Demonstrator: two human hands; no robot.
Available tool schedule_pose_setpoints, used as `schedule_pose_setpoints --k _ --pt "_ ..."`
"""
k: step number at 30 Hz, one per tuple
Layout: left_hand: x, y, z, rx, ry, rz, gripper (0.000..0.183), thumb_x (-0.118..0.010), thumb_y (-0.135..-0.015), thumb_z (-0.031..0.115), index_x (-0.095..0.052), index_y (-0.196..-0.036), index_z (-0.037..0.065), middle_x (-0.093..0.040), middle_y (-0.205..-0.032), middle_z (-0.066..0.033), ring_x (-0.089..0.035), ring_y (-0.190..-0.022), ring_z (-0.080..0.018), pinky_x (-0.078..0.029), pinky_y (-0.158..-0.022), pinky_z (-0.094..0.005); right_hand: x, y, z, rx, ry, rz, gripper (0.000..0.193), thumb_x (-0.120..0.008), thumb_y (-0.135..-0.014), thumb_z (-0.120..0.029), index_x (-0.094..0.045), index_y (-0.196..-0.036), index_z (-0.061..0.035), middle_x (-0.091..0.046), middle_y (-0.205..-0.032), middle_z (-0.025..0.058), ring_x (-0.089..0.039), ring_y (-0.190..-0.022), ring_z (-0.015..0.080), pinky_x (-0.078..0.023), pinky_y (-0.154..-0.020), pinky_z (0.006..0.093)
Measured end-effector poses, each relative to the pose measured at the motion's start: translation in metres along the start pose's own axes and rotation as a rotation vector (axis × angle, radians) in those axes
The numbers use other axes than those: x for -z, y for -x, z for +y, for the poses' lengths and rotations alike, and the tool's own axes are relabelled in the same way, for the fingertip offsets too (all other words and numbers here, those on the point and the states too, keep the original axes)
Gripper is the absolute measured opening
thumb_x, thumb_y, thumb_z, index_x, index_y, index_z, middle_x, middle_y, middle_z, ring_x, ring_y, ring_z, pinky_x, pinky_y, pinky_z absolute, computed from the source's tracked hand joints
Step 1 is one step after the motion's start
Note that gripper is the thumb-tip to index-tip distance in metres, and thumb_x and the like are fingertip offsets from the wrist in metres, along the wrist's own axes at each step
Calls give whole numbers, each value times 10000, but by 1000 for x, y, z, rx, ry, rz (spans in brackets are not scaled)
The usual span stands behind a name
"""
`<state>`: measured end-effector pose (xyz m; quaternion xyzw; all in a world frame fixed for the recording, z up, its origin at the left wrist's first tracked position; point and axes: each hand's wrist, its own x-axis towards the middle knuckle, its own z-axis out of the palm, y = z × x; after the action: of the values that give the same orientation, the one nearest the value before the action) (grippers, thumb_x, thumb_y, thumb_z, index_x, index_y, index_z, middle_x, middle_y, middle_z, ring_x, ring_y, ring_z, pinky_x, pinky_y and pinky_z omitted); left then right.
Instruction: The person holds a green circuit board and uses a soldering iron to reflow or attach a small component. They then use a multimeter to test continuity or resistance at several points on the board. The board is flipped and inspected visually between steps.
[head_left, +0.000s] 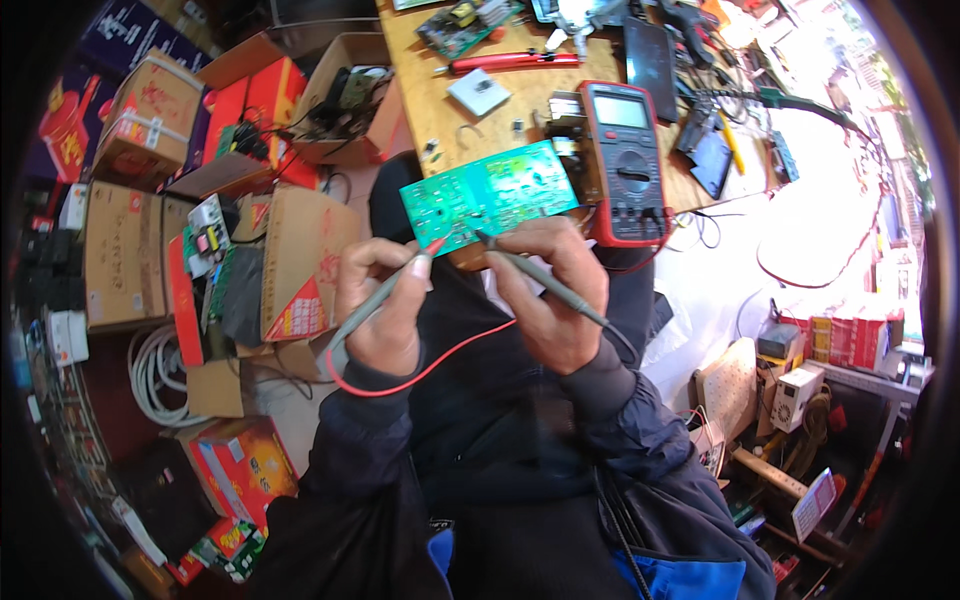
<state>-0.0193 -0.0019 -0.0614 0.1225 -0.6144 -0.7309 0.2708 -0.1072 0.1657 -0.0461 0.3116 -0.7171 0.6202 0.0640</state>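
Note:
A green circuit board [490, 192] lies at the table's near edge, its soldered face up. Closed round a grey test probe with a red tip [375, 302], my left hand [378, 310] brings that tip to the board's lower left edge. My right hand [555, 285] grips another grey test probe [556, 288], whose dark tip meets the board near its lower middle. Whether either tip presses on a solder joint is too small to tell. Just right of the board, a red and grey multimeter [625, 160] has leads plugged into its lower end.
On the wooden table [425, 70] are a red pen-like tool [515, 62], a white block [478, 93], another circuit board [465, 28] and a black flat case [650, 55]. Open cardboard boxes [310, 250] crowd the left. A red lead [440, 377] loops across my lap.

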Motion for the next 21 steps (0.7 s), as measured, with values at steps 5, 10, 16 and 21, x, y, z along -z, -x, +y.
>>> schedule_pose_setpoints --k 5,10,16,21 --pt "0 2 -2 -1 57 4 180 -690 -1020 -10 -561 -1134 42 -646 -1018 -53 -542 -833 -51 -477 -770 -231 -5 2 1 -25 -32 26 219 -810 -891 47 -691 -1071 10 -701 -985 146 -696 -856 240 -550 -750 337" --pt "0 0 -2 -3 66 -21 178 -688 -1027 -14 -555 -1129 45 -614 -1002 -32 -531 -830 -46 -469 -753 -227 -4 3 2 -52 -29 4 204 -790 -918 43 -681 -1088 15 -688 -1013 130 -679 -880 207 -540 -787 317" --pt "1 1 -1 30 51 -15 175 -686 -1029 -16 -553 -1124 46 -609 -998 -20 -526 -827 -38 -463 -745 -220 -3 4 2 -52 -21 -11 188 -768 -941 48 -668 -1099 24 -673 -1036 116 -661 -903 178 -532 -818 301" --pt "-1 0 0 21 46 -2 159 -673 -1019 1 -541 -1102 29 -632 -931 -81 -591 -812 -121 -543 -879 -330 -5 3 3 -33 -23 30 213 -798 -900 54 -682 -1075 20 -691 -992 132 -692 -867 217 -547 -770 322"
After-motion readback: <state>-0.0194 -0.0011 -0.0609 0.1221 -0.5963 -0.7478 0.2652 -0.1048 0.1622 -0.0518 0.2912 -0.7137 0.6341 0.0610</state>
